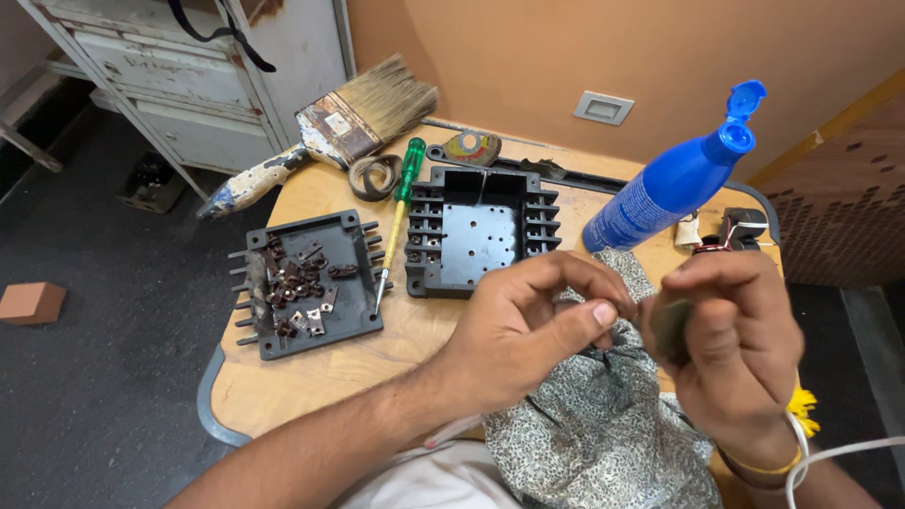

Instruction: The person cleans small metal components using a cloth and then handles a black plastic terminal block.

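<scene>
My left hand (528, 325) and my right hand (726, 344) meet over the near right part of the tabletop (311, 382), above a patterned grey cloth (594, 424) that hangs over the near edge toward my lap. My left thumb and forefinger are pinched narrow, their tips close against my right hand. My right fingers are curled round a small dull object (667, 325); it is too blurred for me to say what it is, and I cannot tell whether my left fingertips grip it too.

Toward the left edge lies a black plastic cover (306, 283) with ribs along its sides, holding a heap of small rusty brown metal pieces (297, 283). Just beside it, near the middle, sits a second black housing (476, 231), open and hollow. Between the two lies a screwdriver (396, 217) with a green handle, its tip pointing to the near edge.

At the far left corner a worn paintbrush (330, 132) juts out past the edge, with a coil of tape (375, 176) beside it. A blue squeeze bottle (674, 179) with its cap flipped open leans at the far right.
</scene>
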